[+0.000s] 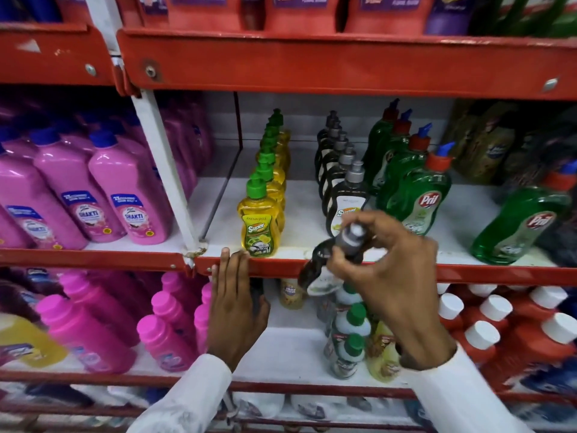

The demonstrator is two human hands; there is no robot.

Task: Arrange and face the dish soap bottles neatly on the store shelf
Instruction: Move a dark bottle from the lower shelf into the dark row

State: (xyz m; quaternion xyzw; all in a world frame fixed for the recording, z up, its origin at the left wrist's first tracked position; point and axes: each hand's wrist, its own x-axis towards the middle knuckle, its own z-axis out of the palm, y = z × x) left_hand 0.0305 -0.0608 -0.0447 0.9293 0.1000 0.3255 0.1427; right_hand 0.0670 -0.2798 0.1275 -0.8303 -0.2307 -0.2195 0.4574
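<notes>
right now the red shelf (343, 68) is carrying rows of dish soap: green bottles (415, 195), dark bottles (338, 170), yellow bottles (260, 226). the right hand (384, 270) is gripping a dark bottle (315, 270) by its grey cap, tilted before the shelf edge. the left hand (234, 304) is lying open, fingers (232, 260) flat against the edge.

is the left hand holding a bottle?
No, the left hand lies flat, fingers on the red shelf edge; only the right hand grips a dark bottle.
</notes>
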